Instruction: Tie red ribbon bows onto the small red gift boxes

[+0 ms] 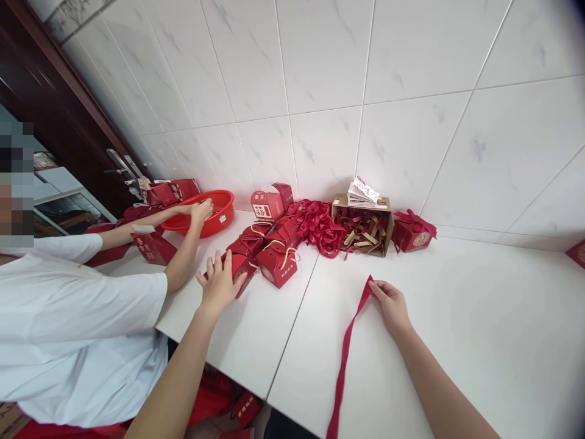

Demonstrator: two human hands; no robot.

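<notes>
My left hand [220, 281] rests with its fingers spread on a small red gift box [241, 268] at the near end of a cluster of red boxes with cord handles [276, 259]. My right hand [390, 305] pinches the upper end of a long red ribbon [343, 360], which runs down across the white table [479, 341] and over its front edge.
A person in a white shirt [77, 329] sits at my left, one hand [201, 210] reaching into a red basin [214, 213]. Against the tiled wall lie a heap of red ribbons [317, 225], an open cardboard box [365, 228] and a ribbon-tied red box [414, 231].
</notes>
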